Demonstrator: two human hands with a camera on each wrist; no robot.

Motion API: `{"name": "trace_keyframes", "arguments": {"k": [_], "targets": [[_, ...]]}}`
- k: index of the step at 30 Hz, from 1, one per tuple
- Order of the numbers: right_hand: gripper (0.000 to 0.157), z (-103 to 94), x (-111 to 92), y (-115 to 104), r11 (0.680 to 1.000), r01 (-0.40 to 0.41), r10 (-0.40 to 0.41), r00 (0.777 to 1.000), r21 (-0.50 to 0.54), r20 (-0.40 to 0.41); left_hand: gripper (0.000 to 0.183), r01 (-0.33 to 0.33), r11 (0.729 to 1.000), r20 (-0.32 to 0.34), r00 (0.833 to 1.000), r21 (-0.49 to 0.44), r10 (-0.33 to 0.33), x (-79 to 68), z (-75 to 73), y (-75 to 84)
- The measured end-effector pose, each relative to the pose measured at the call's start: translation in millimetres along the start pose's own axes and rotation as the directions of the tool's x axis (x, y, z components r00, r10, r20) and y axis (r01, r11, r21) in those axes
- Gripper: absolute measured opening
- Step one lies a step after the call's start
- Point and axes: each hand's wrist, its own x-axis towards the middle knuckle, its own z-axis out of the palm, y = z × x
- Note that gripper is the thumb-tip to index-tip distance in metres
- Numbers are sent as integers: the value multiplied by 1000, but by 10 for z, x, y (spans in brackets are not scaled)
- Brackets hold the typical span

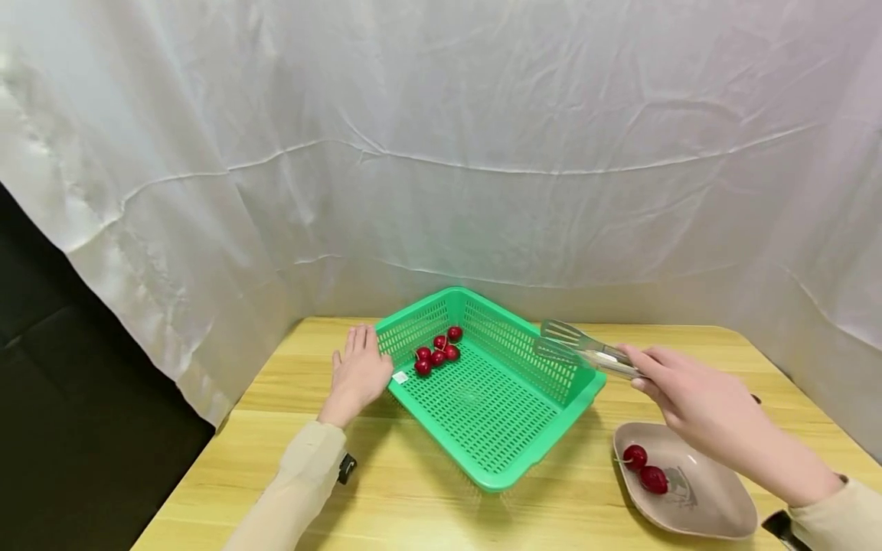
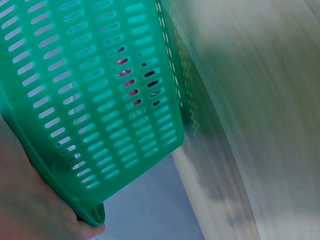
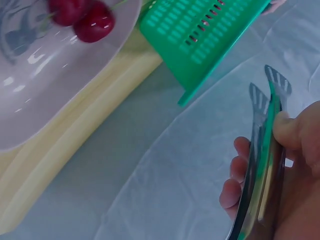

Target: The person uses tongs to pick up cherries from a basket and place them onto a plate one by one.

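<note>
My left hand (image 1: pixel 361 375) rests at the left rim of a green plastic basket (image 1: pixel 513 461), fingers straight. The left wrist view shows that hand along the rim, above the slotted outer wall (image 2: pixel 75 125). Several red cherries (image 1: pixel 438 357) lie inside, in the basket's left corner. My right hand (image 1: pixel 717 398) grips metal tongs (image 1: pixel 606 358) with slotted ends. Their tips are apart with nothing between them, over the basket's right side in the head view. Below that hand, a pale pink dish (image 1: pixel 713 497) holds two cherries (image 1: pixel 644 468), one with a visible stem.
Basket and dish stand on a light wooden table (image 1: pixel 393 513). A pale cloth curtain (image 1: pixel 441 168) hangs behind the table and along its sides. At the far left is a dark surface (image 1: pixel 83 428). Black straps show at both wrists.
</note>
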Motion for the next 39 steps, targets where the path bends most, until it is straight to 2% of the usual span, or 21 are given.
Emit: {"name": "trace_keyframes", "arguments": {"k": [3,13,20,27,34,39], "targets": [[51,62,112,-45,1000,27,-27,1000,8,7,67,3,1000,-2,1000,1,-3,-4,5,1],[47,209,504,-180,998,57,-61,993,40,104,67,6,1000,-9,1000,9,-6,5,7,-6],[47,323,808,-206,991,134,-135,984,13,119,67,6,1000,-18,1000,9,-6,23,-11,-5],[43,483,1097,-248,980,197,-189,968,-32,165,66,9,1000,-18,1000,3,-9,25,-13,-8],[42,669,1233,-278,973,229,-216,947,-30,237,67,10,1000,-9,1000,16,-10,1,21,3],[36,798,1351,-297,968,247,-227,931,-38,285,67,8,1000,-20,1000,10,-8,0,16,16]]}}
